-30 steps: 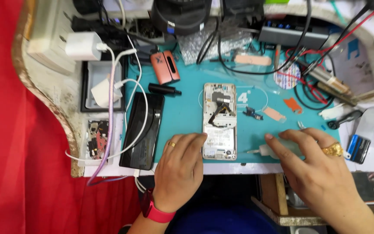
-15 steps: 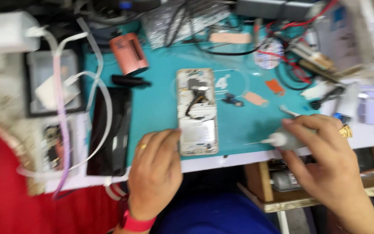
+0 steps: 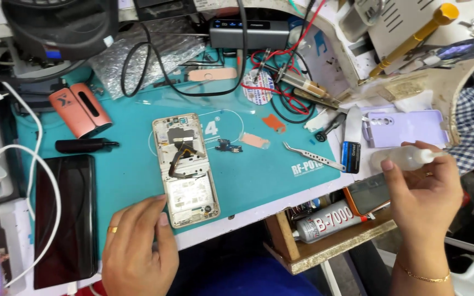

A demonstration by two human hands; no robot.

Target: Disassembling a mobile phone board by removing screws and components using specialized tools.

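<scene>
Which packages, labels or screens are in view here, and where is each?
Glue tube: grey, lying in the open drawer under the bench edge.
Round sticker: white with red, at the back of the teal mat.
Black screen panel: dark rectangle, left of the left hand.
Small bottle: translucent, in the right hand.

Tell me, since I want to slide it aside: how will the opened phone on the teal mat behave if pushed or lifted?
The opened phone lies back-off, with a dark flex cable exposed, so it is probably fragile there. It looks thin and flat, so it should slide on the teal mat rather than roll or tip. The left hand touches its lower edge; with its cover off, it likely feels light.
</scene>
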